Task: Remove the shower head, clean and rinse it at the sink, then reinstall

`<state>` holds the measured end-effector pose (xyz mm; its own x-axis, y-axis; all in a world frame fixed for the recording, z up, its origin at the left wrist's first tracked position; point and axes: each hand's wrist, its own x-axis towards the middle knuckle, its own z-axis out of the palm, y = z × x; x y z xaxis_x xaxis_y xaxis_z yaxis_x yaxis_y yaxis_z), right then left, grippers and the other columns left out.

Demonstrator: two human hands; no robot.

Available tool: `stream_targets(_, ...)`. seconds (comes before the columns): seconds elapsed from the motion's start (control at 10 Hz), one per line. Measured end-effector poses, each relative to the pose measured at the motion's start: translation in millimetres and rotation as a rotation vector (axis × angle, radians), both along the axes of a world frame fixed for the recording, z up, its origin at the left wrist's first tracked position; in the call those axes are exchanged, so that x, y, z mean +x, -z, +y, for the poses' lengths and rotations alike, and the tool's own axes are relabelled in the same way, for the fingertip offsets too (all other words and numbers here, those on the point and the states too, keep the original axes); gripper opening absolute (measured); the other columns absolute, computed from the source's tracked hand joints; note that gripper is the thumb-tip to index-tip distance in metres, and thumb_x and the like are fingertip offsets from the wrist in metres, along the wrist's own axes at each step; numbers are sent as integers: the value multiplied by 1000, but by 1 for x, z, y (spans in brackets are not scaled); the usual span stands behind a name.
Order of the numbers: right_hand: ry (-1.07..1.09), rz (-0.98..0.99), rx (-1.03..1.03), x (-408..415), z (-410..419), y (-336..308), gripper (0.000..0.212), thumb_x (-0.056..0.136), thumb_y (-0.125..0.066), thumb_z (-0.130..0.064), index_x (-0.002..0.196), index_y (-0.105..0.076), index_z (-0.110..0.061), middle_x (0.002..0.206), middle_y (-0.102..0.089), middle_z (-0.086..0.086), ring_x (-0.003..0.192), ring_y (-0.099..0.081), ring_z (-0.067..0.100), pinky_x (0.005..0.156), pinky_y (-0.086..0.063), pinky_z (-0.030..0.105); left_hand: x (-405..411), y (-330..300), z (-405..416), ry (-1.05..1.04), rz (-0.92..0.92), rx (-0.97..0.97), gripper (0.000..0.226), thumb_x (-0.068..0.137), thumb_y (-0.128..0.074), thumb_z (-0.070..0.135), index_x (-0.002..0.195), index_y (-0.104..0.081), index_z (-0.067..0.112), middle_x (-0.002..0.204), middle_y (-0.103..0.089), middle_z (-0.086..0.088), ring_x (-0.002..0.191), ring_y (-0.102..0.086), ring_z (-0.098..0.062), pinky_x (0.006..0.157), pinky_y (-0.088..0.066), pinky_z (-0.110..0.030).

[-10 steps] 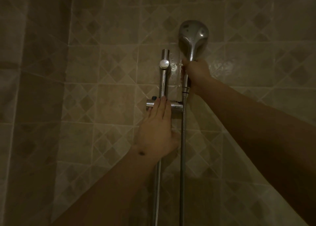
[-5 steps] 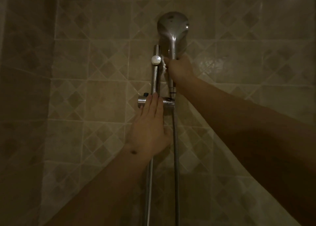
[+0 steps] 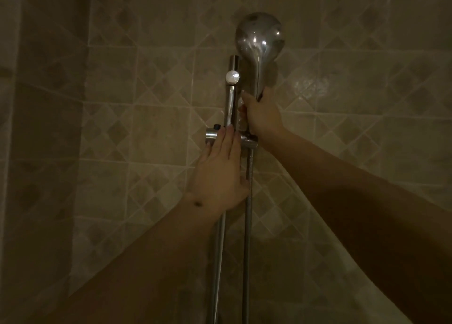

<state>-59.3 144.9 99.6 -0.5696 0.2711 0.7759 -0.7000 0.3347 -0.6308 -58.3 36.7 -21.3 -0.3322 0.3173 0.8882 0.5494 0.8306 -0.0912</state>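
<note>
Dim tiled wall behind a vertical rail. The right hand is wrapped around the upright shower head, round end up. The left hand lies flat, fingers extended, on the bracket.

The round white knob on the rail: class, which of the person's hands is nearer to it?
Right. The right hand grips the shower head handle just below and beside the knob; the left hand rests lower, on the bracket.
</note>
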Motion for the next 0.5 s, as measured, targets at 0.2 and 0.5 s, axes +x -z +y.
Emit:
stream_targets(0.2, -11, -14, 112, 10, 12, 29, 24, 99, -49, -19, 121, -45, -10, 98, -61, 3, 84, -62, 16, 73, -53, 23, 9, 11, -2, 64, -66, 34, 88, 90, -59, 40, 161, -17, 6, 170, -11, -14, 156, -8, -26, 124, -10, -42)
stream_targets(0.5, 676, -33, 714, 66, 40, 167, 55, 99, -38, -41, 150, -25, -25, 155, -32, 4, 139, -33, 25, 109, -31, 41, 25, 97, -39, 190, -185, -17, 85, 88, -24, 53, 159, -24, 6, 168, -21, -15, 156, -15, -29, 123, -21, -53)
